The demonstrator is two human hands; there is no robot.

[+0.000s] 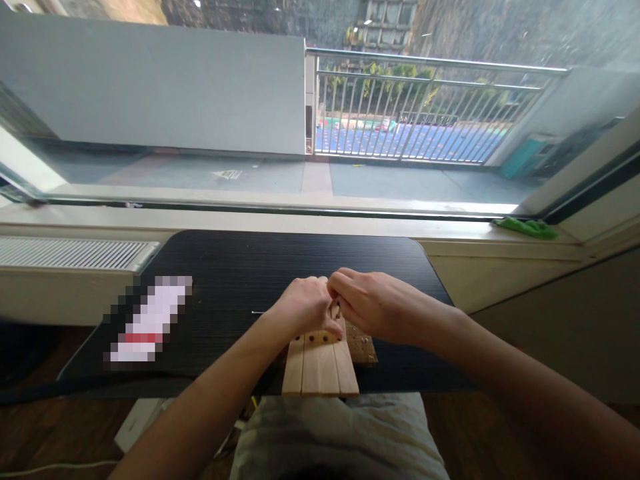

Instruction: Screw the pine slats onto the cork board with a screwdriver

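A pale wooden piece (320,367) made of several parallel slats with small holes near its far end lies at the near edge of a black table (240,267). My left hand (303,310) rests on its far end, fingers curled over the holes. My right hand (370,303) meets the left one above the piece, fingertips pinched together on something small that I cannot make out. A brown perforated board (363,347) lies under my right hand, beside the slats.
A blurred white and red object (150,320) lies on the table's left part. A thin pin (257,312) lies left of my hands. A green cloth (527,228) sits on the window sill. A radiator grille (70,253) is at the left.
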